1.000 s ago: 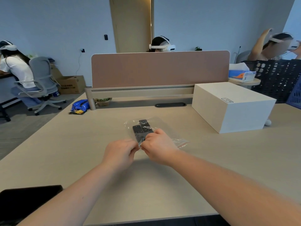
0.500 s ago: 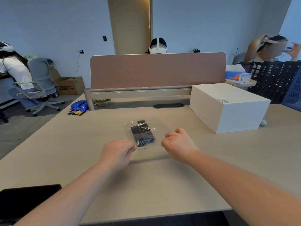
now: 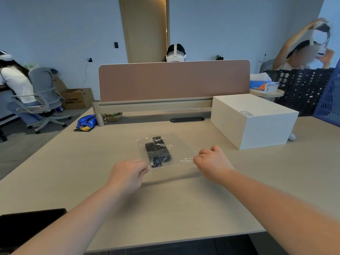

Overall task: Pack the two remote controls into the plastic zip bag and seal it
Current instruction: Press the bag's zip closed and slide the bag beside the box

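Zip bag [image 3: 166,152] is held stretched just above the desk [image 3: 92,172], pinched at its near-left corner by the left hand [image 3: 127,174] and at its near-right corner by the right hand [image 3: 211,165], both closed on the plastic. Two black remote controls [image 3: 158,151] are seen inside it, side by side, toward the left half. A white box [image 3: 252,120] is set well to the right; seal state can't be told.
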Demonstrator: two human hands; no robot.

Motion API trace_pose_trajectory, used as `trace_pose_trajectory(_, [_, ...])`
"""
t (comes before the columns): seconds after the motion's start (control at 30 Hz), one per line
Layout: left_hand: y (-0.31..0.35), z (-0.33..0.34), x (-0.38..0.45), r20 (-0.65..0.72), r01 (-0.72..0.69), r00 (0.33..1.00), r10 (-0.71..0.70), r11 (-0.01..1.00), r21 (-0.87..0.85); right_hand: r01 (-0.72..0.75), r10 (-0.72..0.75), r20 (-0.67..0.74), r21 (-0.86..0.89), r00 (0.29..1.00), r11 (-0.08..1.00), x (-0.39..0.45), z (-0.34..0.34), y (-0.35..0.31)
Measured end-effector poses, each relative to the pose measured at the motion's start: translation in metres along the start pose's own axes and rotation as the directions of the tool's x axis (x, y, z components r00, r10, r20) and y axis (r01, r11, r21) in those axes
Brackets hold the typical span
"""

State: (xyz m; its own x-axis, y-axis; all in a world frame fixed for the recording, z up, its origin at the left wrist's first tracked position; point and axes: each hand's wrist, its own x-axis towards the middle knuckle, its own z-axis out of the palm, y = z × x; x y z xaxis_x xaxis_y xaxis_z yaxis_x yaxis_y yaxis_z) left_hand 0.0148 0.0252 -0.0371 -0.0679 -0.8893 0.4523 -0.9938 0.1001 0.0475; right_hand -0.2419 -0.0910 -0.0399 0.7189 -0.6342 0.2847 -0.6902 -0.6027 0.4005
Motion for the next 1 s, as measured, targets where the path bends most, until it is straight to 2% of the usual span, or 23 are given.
trace_pose_trajectory(0.4, [0.001,-0.001,-0.002,0.027,-0.031,0.999,0.031,0.999,-0.022,-0.023,0.023,0.063,0.013,0.998,1.0,-0.013,0.007,0.016])
trace_pose_trajectory(0.47, [0.002,-0.001,-0.002,0.036,-0.039,0.999,0.04,0.999,-0.025,-0.013,0.01,0.107,0.02,0.994,1.0,-0.015,0.006,0.016])
trace_pose_trajectory(0.57, [-0.001,0.002,-0.003,0.051,-0.037,0.998,0.038,0.999,-0.025,-0.085,0.072,0.211,0.051,0.975,0.995,-0.016,0.007,0.016])
trace_pose_trajectory(0.67, [-0.004,0.002,-0.004,0.058,-0.011,0.998,0.013,0.999,-0.043,-0.093,0.073,0.224,0.079,0.972,0.993,-0.016,0.007,0.013])
trace_pose_trajectory(0.77, [-0.001,0.001,-0.005,0.125,-0.001,0.992,0.006,0.999,-0.035,-0.097,0.06,0.29,0.117,0.955,0.988,-0.016,0.007,0.011])
trace_pose_trajectory(0.9, [-0.004,-0.006,-0.008,0.216,0.059,0.975,-0.049,0.997,-0.039,-0.227,0.135,0.349,0.237,0.927,0.945,-0.017,0.001,0.018])
trace_pose_trajectory(1.0, [-0.005,-0.007,-0.003,0.26,0.179,0.953,-0.153,0.981,-0.08,-0.44,0.286,0.392,0.389,0.874,0.809,-0.011,0.0,0.021])
